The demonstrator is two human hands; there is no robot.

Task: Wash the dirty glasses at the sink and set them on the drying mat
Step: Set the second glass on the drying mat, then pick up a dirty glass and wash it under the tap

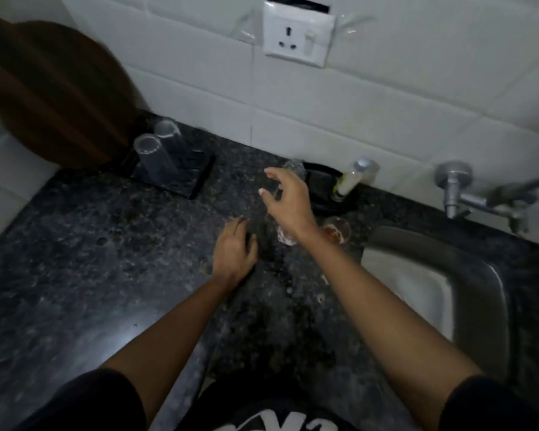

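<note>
A black drying mat lies at the back left of the dark granite counter. Two clear glasses stand upside down on it. My right hand is above the counter between the mat and the sink, with thumb and fingers curled round a clear glass that is blurred and hard to make out. Two dirty glasses with orange residue stand by the sink's corner, one in plain sight and one partly hidden under my right wrist. My left hand rests on the counter with its fingers loosely bent, holding nothing.
The steel sink is at the right, with a wall tap above it. A soap bottle stands on a black dish against the tiles. A round wooden board leans behind the mat. A wall socket sits above.
</note>
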